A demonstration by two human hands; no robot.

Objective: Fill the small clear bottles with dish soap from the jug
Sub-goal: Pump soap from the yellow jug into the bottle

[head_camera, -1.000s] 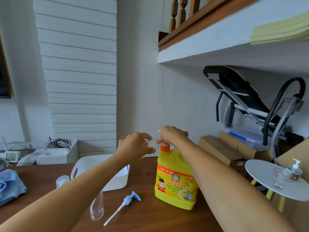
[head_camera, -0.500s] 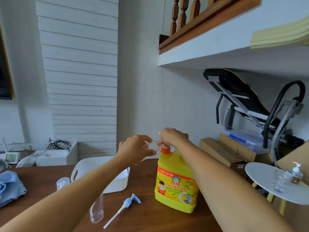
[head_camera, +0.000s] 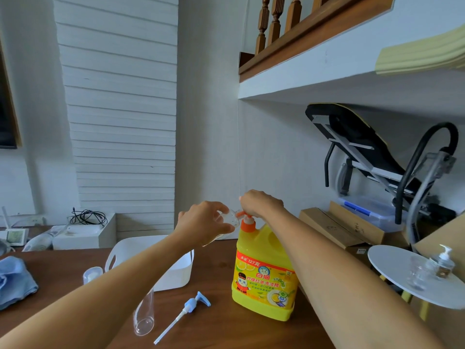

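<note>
While right hand (head_camera: 261,204) presses pump (head_camera: 243,215), left hand (head_camera: 205,221) grips bottle (head_camera: 229,217)

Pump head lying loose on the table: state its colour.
Light blue head on a white stem, clearest in the head view, left of the yellow jug.

Jug (head_camera: 264,273) stands right of centre on the desk (head_camera: 216,321); a loose pump (head_camera: 183,314) and lying bottle (head_camera: 144,317) lower left, a tub (head_camera: 151,263) behind them.
</note>
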